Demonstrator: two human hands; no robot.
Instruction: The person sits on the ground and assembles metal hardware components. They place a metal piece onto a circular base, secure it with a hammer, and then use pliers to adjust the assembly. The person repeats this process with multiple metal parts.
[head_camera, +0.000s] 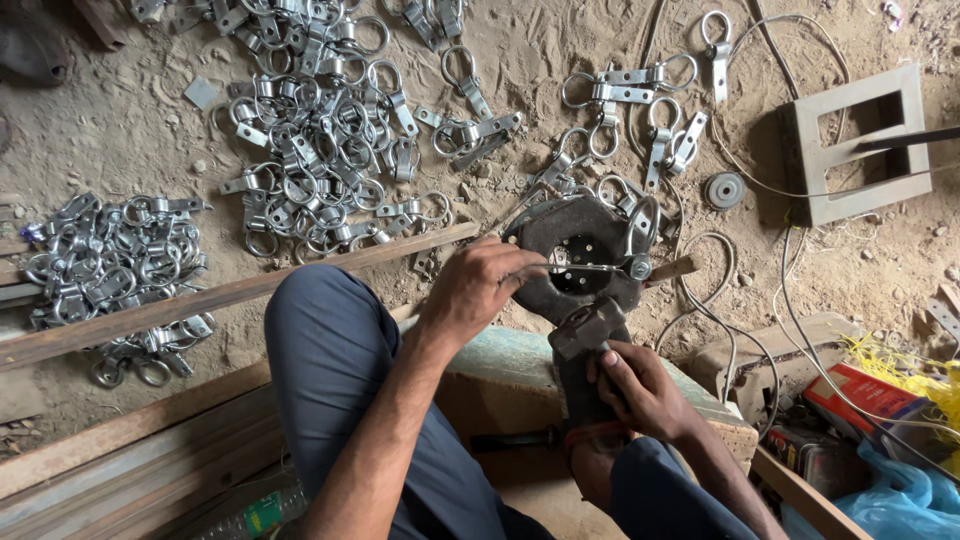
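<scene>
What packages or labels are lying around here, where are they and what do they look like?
Red box: lower right on the ground, flat rectangular carton, red with pale side.
Blue plastic bag: bottom right corner, crumpled, light blue.
Green label: bottom edge left of the knee, small green patch on a clear bottle.

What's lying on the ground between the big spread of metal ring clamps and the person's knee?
In the head view, a long rusty metal bar lies between the ring clamps and the knee.

Single head view, looking steeply down, close above the round dark jig (578, 262); sandy floor (120, 130) spreading beyond it, knees below.
</scene>
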